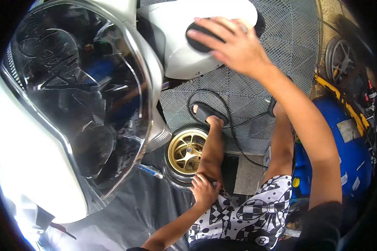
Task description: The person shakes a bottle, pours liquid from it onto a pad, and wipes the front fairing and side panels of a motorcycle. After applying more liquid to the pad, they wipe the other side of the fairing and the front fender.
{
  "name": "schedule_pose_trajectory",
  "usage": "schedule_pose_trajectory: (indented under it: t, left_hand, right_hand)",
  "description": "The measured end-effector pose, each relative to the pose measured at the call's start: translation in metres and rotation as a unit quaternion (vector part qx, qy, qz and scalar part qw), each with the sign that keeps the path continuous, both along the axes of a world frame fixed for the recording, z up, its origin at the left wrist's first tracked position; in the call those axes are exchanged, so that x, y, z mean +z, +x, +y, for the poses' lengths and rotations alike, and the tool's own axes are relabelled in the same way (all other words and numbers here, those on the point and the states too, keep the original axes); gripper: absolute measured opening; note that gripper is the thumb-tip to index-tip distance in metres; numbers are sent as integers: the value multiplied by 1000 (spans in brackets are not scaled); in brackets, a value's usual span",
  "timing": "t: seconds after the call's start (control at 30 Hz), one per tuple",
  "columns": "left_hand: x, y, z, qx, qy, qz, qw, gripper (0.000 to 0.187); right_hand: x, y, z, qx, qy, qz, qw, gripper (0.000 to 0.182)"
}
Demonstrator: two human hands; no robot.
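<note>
My right hand (238, 46) reaches forward, its fingers lying over a black oval pad (196, 41) that looks like a foam applicator. The pad is against a glossy white body panel (180, 58) of a motorbike or scooter; part of it is hidden under the fingers. My left hand (205, 191) rests on my left leg near the knee, by the hem of the patterned shorts (247, 213). Its fingers lie bent over the leg, and I see no object in them.
A dark glossy cover with white bodywork (79, 92) fills the left side. Below stands a gold-rimmed wheel (180, 161). A black hose (234, 142) loops across the grey tile floor (293, 54) around my feet. A blue tank (343, 146) stands at the right.
</note>
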State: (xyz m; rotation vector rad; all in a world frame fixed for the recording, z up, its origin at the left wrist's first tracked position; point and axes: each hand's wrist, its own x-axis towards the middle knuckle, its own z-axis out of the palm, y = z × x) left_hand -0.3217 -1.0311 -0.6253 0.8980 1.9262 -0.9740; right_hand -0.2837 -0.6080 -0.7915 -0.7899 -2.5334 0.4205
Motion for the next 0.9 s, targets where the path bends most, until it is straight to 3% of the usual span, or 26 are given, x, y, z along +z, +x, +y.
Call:
schedule_pose_trajectory:
  t: [0.07,0.1,0.13,0.23,0.27,0.33,0.4,0.47,0.57,0.6,0.67,0.73,0.8,0.87,0.9]
  left_hand:
    - [-1,0,2,-13,-1,-6,1000,91]
    - [0,0,3,-25,2,-6,1000,92]
    - [0,-1,5,-23,2,-5,1000,92]
    - [2,3,7,-27,-2,-7,1000,93]
    - [0,4,2,-27,4,-3,1000,95]
    - [-7,0,5,-32,12,3,999,96]
    - [0,0,9,-32,-22,-6,999,96]
    - [-3,2,9,-40,-24,4,999,95]
    - [-2,5,4,-45,-7,6,999,95]
    - [-2,5,2,-40,-8,5,999,96]
    - [-4,5,3,-35,-4,2,999,97]
    - [-4,7,4,-15,-19,-1,1000,98]
    - [-2,8,5,-28,-25,-10,999,99]
    - [-6,8,8,-19,-19,-11,1000,101]
    - [-8,8,8,-13,-30,-13,999,102]
  right_hand:
    - [-8,3,15,-63,7,-14,998,69]
    - [-11,1,19,-76,-9,62,995,65]
    - [-13,-6,18,-74,-9,63,995,65]
    - [5,-49,1,-222,-66,128,964,41]
    - [32,-57,-10,-181,-183,107,960,35]
    - [33,-66,-8,8,-127,116,985,42]
    - [12,-56,35,86,-135,52,986,39]
    - [1,-39,74,102,-84,36,991,37]
    - [31,-5,102,44,-151,-70,985,41]
    - [-6,11,106,8,-103,-81,991,47]
    - [-2,0,94,-48,-270,-13,962,46]
    - [-8,-35,55,-6,-150,119,981,40]
    - [16,-72,10,105,-142,133,975,40]
    - [32,-94,-19,76,-76,149,983,30]
    - [33,-91,-15,58,-147,111,981,29]
